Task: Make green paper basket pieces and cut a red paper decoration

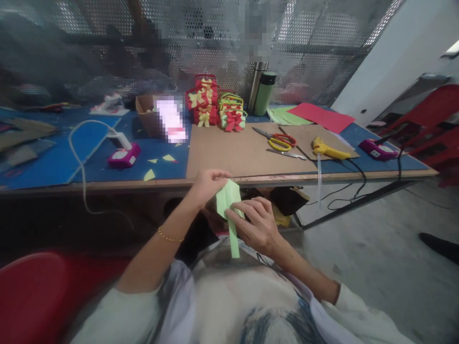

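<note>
A piece of light green paper (229, 195), creased lengthwise with a narrow strip hanging down from it, is held over my lap just in front of the table edge. My left hand (210, 185) grips its upper end, fingers closed at the top corner. Around the lower right side, my right hand (258, 223) pinches the paper with thumb and fingers near where the narrow strip begins. On the table beyond lie scissors (281, 141) with red and yellow handles, a metal blade (287, 154) and a yellow glue gun (328, 149).
Brown cardboard (229, 153) covers the table's middle. Behind it stand red paper boxes with bows (204, 102), a green bottle (265, 94) and red paper (322, 117). At left are a cardboard box (146, 114), a lit phone (171, 119) and a purple power socket (124, 156) with a white cable.
</note>
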Tool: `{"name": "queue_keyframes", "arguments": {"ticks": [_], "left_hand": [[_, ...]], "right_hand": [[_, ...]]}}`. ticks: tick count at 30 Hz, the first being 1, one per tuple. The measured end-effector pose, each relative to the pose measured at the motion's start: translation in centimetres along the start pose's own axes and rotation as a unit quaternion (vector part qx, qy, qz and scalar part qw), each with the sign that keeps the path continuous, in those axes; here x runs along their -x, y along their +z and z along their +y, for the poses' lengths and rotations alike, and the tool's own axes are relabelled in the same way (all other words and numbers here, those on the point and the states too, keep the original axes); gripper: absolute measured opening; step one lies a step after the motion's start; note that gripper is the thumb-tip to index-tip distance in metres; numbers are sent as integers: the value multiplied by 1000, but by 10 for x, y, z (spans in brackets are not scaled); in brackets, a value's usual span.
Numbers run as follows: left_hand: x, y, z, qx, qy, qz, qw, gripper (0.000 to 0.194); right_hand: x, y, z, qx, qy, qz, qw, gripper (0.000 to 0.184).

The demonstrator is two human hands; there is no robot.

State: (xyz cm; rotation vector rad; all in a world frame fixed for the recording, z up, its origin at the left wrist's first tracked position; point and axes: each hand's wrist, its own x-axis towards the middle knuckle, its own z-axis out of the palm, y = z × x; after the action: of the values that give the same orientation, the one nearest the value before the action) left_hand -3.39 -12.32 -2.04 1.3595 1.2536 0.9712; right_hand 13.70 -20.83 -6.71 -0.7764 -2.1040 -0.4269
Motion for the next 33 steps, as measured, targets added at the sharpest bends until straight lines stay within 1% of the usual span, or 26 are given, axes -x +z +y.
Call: {"name": "queue_keyframes", "arguments": {"ticks": [7, 15, 17, 18, 20, 21, 22, 23, 24, 25, 26, 27, 28, 29, 30, 32, 33], "left_hand": [[-2, 0, -3, -5, 3, 0, 1000, 21], [-5, -1, -10, -40, 9, -17, 999, 23], [-3, -2, -10, -62, 21, -21, 998, 21], [-1, -4, -8, -72, 29, -24, 997, 20], [4, -8, -3, -117, 64, -12, 991, 22], [7, -11, 1, -152, 94, 4, 984, 27], [11, -15, 5, -188, 131, 19, 973, 34], [14, -18, 9, -222, 169, 24, 960, 40], [18, -22, 14, -245, 203, 14, 948, 44], [21, -24, 18, -254, 226, -14, 940, 45], [24, -26, 21, -251, 233, -56, 938, 43], [27, -27, 24, -243, 227, -99, 938, 39], [29, -27, 25, -236, 210, -136, 939, 35], [30, -26, 26, -231, 184, -160, 942, 30], [31, -24, 25, -228, 157, -172, 945, 25], [32, -21, 23, -224, 115, -176, 952, 19], [32, -19, 22, -222, 104, -173, 954, 21]], "right_hand": [[3, 3, 0, -1, -2, 4, 1000, 20], [9, 6, 0, -5, -11, 51, 999, 20], [7, 5, 0, -26, 8, 78, 997, 22], [6, 4, 0, -45, 29, 98, 994, 22], [0, 0, 2, -103, 104, 141, 979, 18], [-4, -2, 3, -140, 159, 156, 965, 16], [-8, -4, 5, -184, 224, 163, 943, 13], [-11, -5, 7, -238, 302, 163, 909, 10], [-15, -6, 9, -295, 380, 158, 862, 8], [-18, -6, 11, -347, 450, 150, 809, 11], [-20, -5, 13, -388, 505, 143, 758, 15], [-21, -3, 14, -419, 541, 137, 716, 20], [-22, -1, 15, -438, 562, 134, 689, 24], [-22, 1, 15, -447, 572, 131, 675, 28], [-22, 3, 15, -453, 576, 127, 669, 31], [-21, 6, 13, -468, 586, 119, 651, 35], [-21, 6, 13, -474, 589, 115, 644, 35]]}}
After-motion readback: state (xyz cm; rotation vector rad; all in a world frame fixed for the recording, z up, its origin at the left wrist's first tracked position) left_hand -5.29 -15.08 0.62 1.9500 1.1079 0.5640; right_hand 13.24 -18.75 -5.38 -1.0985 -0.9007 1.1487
